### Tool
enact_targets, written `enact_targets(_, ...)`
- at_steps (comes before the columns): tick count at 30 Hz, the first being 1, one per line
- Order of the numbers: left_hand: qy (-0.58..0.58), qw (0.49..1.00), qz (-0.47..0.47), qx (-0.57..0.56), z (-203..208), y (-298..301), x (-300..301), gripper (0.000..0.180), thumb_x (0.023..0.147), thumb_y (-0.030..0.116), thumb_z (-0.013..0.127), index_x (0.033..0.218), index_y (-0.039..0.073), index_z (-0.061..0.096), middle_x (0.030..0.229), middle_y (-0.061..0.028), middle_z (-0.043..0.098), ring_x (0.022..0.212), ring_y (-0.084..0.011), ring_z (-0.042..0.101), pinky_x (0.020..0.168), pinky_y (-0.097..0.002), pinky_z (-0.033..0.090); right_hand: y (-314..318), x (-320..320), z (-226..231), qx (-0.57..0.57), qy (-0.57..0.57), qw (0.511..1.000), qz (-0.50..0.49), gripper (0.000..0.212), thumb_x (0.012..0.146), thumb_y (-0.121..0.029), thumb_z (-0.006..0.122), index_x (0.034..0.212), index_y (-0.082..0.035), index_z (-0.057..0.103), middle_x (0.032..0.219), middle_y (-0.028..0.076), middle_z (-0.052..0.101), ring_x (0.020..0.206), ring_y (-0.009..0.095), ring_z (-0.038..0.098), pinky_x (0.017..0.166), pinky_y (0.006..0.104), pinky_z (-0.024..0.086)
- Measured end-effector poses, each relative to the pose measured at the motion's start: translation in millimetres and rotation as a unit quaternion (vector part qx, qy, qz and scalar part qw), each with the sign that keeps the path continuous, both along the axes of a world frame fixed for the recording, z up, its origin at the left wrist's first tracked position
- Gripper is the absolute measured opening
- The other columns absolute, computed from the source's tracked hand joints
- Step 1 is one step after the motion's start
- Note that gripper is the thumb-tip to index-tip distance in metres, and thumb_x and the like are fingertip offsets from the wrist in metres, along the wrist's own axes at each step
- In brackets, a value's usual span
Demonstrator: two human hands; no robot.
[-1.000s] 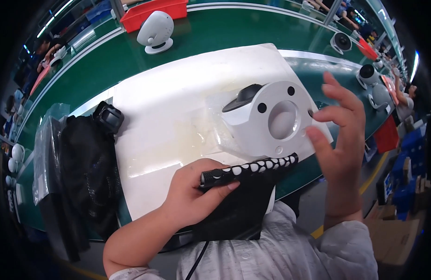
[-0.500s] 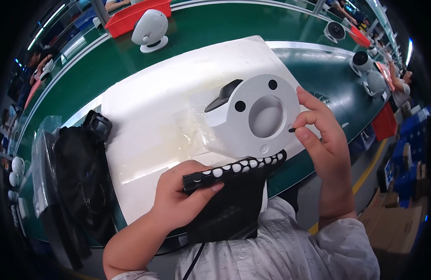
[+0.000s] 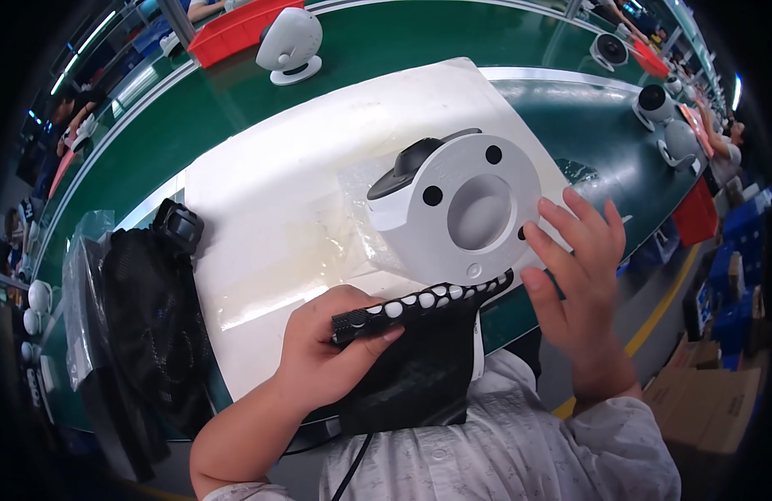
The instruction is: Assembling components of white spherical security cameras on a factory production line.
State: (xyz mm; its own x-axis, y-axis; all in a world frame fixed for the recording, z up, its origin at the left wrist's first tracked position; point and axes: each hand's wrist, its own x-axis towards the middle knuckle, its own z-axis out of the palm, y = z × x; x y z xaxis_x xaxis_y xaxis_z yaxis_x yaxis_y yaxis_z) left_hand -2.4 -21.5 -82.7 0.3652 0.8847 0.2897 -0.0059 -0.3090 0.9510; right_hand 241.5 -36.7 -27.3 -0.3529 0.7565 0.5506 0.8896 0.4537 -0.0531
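Observation:
A white device lies tipped on its side, its round white base [image 3: 419,250] turned up toward me, with a wide hole in the middle. Black round pads [image 3: 432,196] sit on its rim, and a bare round recess shows at its lower edge. The index fingertip of my right hand [image 3: 579,271] rests at the pad on the right rim, its other fingers spread apart. My left hand [image 3: 323,342] grips a bent black sheet of sticker pads [image 3: 427,298] dotted with white round spots, just below the base. The sheet's lower part hangs toward my lap.
Under the device is a white board [image 3: 277,167] with clear plastic film on it. A black bag [image 3: 156,326] lies at the left. Beyond, a green conveyor [image 3: 386,37] carries another white device [image 3: 290,48] beside a red bin [image 3: 235,35]. Cardboard boxes [image 3: 707,405] stand at lower right.
The black pad from my right fingers is now on the base's right rim, and those fingers have spread. The far white device has shifted slightly right. My left hand keeps its grip.

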Motion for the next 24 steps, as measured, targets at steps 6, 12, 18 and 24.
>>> enact_targets(6, 0.001, 0.998, 0.009, 0.062, -0.7, -0.2, 1.6, 0.021, 0.066, -0.003, 0.065, 0.085, 0.002, 0.059, 0.07, -0.0085, 0.057, 0.061, -0.0178, 0.055, 0.055, -0.0254, 0.04, -5.6, -2.3, 2.5, 0.007, -0.052, 0.997, -0.052, 0.026, 0.077, -0.02, 0.056, 0.102, -0.014, 0.06, 0.117, 0.005, 0.048, 0.114, 0.026, 0.039, 0.098, 0.0457, 0.013)
enact_targets(12, -0.001, 0.998, 0.012, 0.066, -0.6, -1.6, 3.6, 0.022, 0.065, -0.005, 0.064, 0.085, 0.001, 0.059, 0.069, -0.0082, 0.056, 0.061, -0.018, 0.054, 0.055, -0.0258, 0.04, 18.4, 8.0, -13.5, -0.005, 0.21, 0.977, 0.03, 0.04, 0.075, -0.014, 0.057, 0.112, -0.006, 0.046, 0.116, 0.014, 0.043, 0.108, 0.026, 0.042, 0.093, 0.0364, 0.026)
enact_targets(18, 0.005, 0.997, 0.002, 0.072, 1.8, 0.2, 3.5, 0.024, 0.064, -0.006, 0.064, 0.086, 0.001, 0.059, 0.07, -0.0086, 0.057, 0.061, -0.0186, 0.054, 0.055, -0.0257, 0.04, 27.6, -13.5, -16.5, -0.28, 0.615, 0.726, 0.129, 0.046, 0.079, -0.001, 0.048, 0.122, 0.003, 0.029, 0.093, 0.01, 0.055, 0.077, 0.007, 0.05, 0.066, 0.0186, 0.039)
enact_targets(24, 0.025, 0.996, -0.003, 0.09, 3.2, 1.4, 4.0, 0.026, 0.063, -0.006, 0.065, 0.087, 0.001, 0.059, 0.069, -0.0082, 0.057, 0.061, -0.0196, 0.054, 0.054, -0.0261, 0.04, 36.5, -1.1, -23.2, -0.32, 0.617, 0.705, 0.139, 0.044, 0.08, -0.004, 0.045, 0.121, 0.004, 0.03, 0.093, 0.01, 0.055, 0.073, 0.008, 0.051, 0.061, 0.0191, 0.041)
